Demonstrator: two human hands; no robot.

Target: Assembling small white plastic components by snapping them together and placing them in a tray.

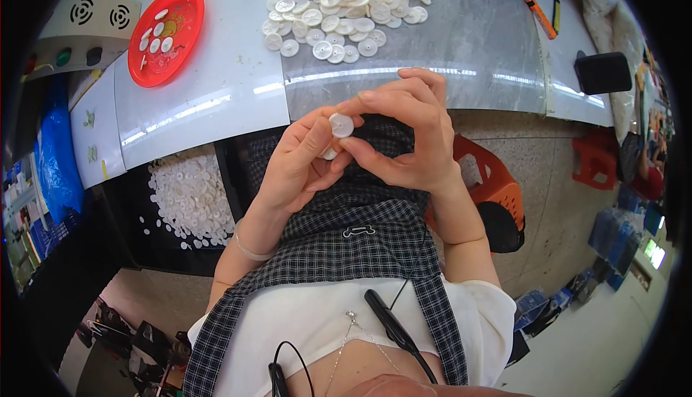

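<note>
Left grip (301, 153) and right grip (416, 127) together pinch one white plastic disc (342, 125) above my checked apron (339, 253), short of the counter (490, 40) (another white piece (329, 154) peeks out below), in what I judge a checking or fitting step, calling next for steady, light pressure.
</note>
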